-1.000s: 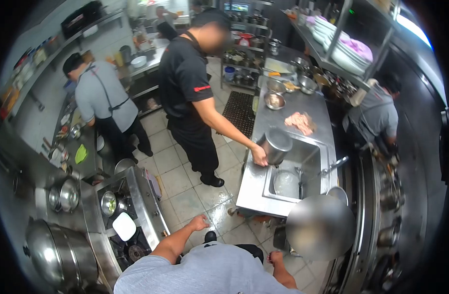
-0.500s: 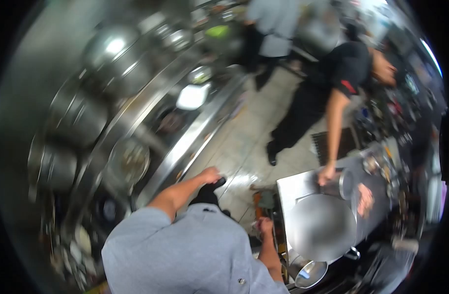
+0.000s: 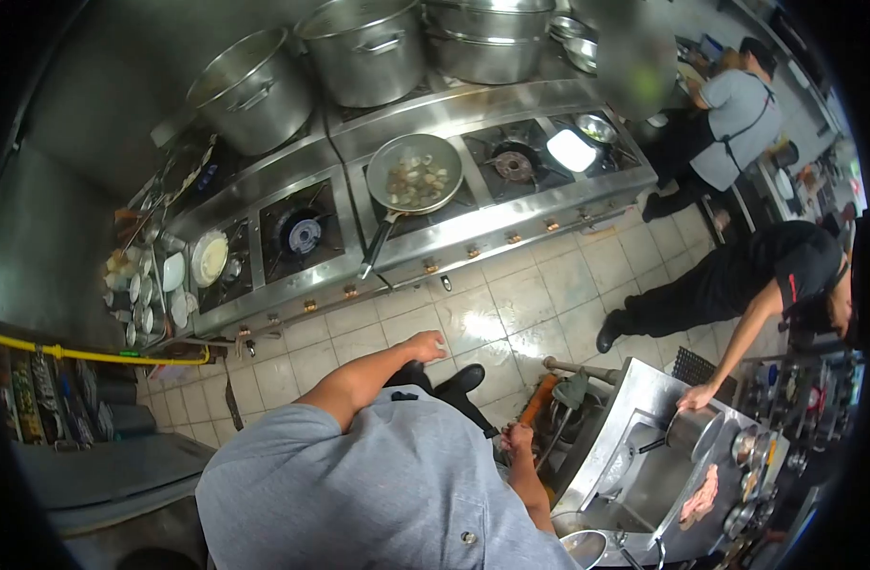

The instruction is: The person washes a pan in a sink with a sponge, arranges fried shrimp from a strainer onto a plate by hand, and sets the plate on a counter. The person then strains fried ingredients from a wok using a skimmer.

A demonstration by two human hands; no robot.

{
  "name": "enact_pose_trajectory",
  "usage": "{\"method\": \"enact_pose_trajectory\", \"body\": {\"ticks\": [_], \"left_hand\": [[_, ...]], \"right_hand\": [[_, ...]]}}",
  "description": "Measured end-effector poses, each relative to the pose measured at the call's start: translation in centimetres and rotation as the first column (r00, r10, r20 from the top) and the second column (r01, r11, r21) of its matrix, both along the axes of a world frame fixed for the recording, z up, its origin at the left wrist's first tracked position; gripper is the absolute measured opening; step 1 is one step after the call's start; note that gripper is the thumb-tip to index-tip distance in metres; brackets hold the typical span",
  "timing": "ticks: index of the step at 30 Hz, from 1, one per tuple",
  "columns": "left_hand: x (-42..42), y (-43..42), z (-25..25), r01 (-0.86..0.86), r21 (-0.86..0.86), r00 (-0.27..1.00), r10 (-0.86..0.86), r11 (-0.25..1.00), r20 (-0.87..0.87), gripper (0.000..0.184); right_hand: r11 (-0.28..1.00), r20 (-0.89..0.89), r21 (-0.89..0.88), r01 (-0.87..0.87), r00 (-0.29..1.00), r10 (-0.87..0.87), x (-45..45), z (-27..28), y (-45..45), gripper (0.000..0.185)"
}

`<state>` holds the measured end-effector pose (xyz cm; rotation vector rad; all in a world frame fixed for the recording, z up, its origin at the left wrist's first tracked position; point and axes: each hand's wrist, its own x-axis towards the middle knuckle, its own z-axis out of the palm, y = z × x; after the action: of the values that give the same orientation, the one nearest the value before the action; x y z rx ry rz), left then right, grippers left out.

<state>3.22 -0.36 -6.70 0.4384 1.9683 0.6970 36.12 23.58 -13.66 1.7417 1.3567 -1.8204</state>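
My left hand (image 3: 425, 348) hangs in front of my body above the tiled floor, holding nothing, with its fingers loosely apart. My right hand (image 3: 517, 437) is low by my right side, near the steel sink counter (image 3: 613, 404). Its fingers are curled closed; whatever may be in them is too small to make out. Beyond my left hand, a frying pan (image 3: 416, 176) with several pale and brown food pieces (image 3: 418, 182) rests on the stove (image 3: 492, 214), handle towards me. Neither hand touches it.
Large steel pots (image 3: 363, 47) line the back. A white square dish (image 3: 571, 150) sits on the stove's right. A co-worker's hand (image 3: 698, 396) is at a pot (image 3: 693, 432) by the sink; raw meat (image 3: 701, 499) lies nearby. Another person (image 3: 739, 123) stands farther back.
My view has turned left and sharpened, so the stove now lies across in front of me. My left hand's fingers look looser; my right hand stays low and closed.
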Motion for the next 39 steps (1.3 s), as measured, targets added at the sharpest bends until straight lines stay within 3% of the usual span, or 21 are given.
{"method": "enact_pose_trajectory", "body": {"ticks": [2, 5, 9, 11, 14, 16, 18, 20, 22, 23, 25, 27, 28, 29, 32, 34, 36, 37, 39], "left_hand": [[1.3, -5.3, -2.1, 0.039, -0.109, 0.964, -0.066, 0.993, -0.256, 0.056], [3.1, -12.7, -1.3, -0.039, -0.174, 0.977, 0.001, 0.984, -0.211, 0.056], [6.3, -22.5, -0.8, -0.166, -0.114, 0.968, 0.140, 0.980, -0.208, 0.055], [9.1, -27.7, -0.1, -0.389, -0.007, 0.919, 0.388, 0.921, -0.077, 0.053], [15.0, -37.5, 0.9, -0.492, 0.043, 0.856, 0.493, 0.869, -0.158, 0.050], [19.9, -45.4, -1.4, -0.597, 0.042, 0.787, 0.594, 0.801, -0.167, 0.049], [26.4, -52.8, -2.5, -0.766, -0.015, 0.635, 0.752, 0.643, -0.177, 0.049], [33.8, -60.4, -7.4, -0.897, -0.132, 0.443, 0.868, 0.423, -0.227, 0.046], [37.9, -64.6, -5.1, -0.936, -0.343, 0.073, 0.997, 0.081, 0.038, 0.044], [38.8, -65.7, -4.6, -0.936, -0.345, 0.055, 0.998, 0.064, 0.036, 0.044], [39.8, -67.4, -3.4, -0.949, -0.198, -0.257, 0.965, -0.244, 0.042, 0.043], [38.5, -67.6, -2.8, -0.966, 0.041, -0.254, 0.967, -0.254, 0.010, 0.045], [37.2, -67.9, -2.1, -0.985, 0.091, -0.149, 0.989, -0.147, -0.019, 0.045], [35.6, -68.0, -1.3, -0.990, 0.136, -0.042, 0.998, -0.034, -0.053, 0.046], [29.9, -67.3, 1.8, -0.983, 0.177, 0.051, 0.999, 0.054, -0.019, 0.051], [26.7, -67.2, 4.0, -0.980, 0.180, 0.091, 0.996, 0.086, 0.023, 0.051], [23.5, -67.3, 6.3, -0.936, 0.164, 0.320, 0.947, 0.312, 0.022, 0.053], [22.0, -67.7, 6.0, -0.933, 0.161, 0.328, 0.944, 0.321, 0.018, 0.053], [18.5, -69.0, 5.8, -0.846, 0.199, 0.500, 0.866, 0.494, -0.024, 0.057]], "right_hand": [[1.000, -0.024, -0.007, -0.002, 1.000, 0.002, -1.2, 0.5, -1.4, 0.016], [0.983, -0.140, 0.113, -0.146, 0.977, 0.161, -3.1, -0.9, -2.6, 0.019], [0.926, -0.111, 0.237, -0.295, 0.938, 0.328, -6.9, -0.9, -6.0, 0.019], [0.926, -0.139, 0.231, -0.300, 0.931, 0.337, -8.1, -0.4, -9.4, 0.021], [0.892, -0.168, 0.208, -0.400, 0.884, 0.436, -9.5, 1.2, -16.6, 0.022], [0.846, -0.231, 0.111, -0.521, 0.814, 0.532, -10.2, 0.2, -21.4, 0.022], [0.659, -0.138, 0.195, -0.726, 0.645, 0.751, -11.2, 1.2, -27.1, 0.023], [0.577, -0.156, 0.218, -0.787, 0.556, 0.817, -11.8, 1.7, -31.2, 0.023], [0.508, -0.176, 0.242, -0.827, 0.478, 0.861, -12.4, 2.2, -34.3, 0.023], [0.534, -0.167, 0.203, -0.821, 0.508, 0.845, -12.3, 2.4, -35.4, 0.022], [0.535, -0.109, 0.147, -0.832, 0.524, 0.845, -11.6, 2.5, -36.5, 0.021], [0.469, 0.017, 0.017, -0.883, 0.469, 0.883, -11.1, -0.9, -35.5, 0.016], [0.437, 0.054, -0.045, -0.898, 0.435, 0.899, -10.5, -4.4, -34.7, 0.015], [0.461, 0.129, -0.096, -0.882, 0.448, 0.885, -10.0, -3.3, -35.3, 0.016], [0.453, 0.210, -0.156, -0.878, 0.418, 0.884, -9.1, -2.5, -36.5, 0.018], [0.467, 0.252, -0.056, -0.883, 0.440, 0.862, -8.7, -1.2, -38.1, 0.019], [0.508, 0.224, -0.108, -0.855, 0.476, 0.850, -9.2, -2.6, -38.8, 0.019], [0.551, 0.209, -0.116, -0.826, 0.522, 0.827, -9.5, -3.1, -39.4, 0.019], [0.606, 0.186, -0.128, -0.785, 0.581, 0.792, -9.6, -3.8, -41.1, 0.018]]}}
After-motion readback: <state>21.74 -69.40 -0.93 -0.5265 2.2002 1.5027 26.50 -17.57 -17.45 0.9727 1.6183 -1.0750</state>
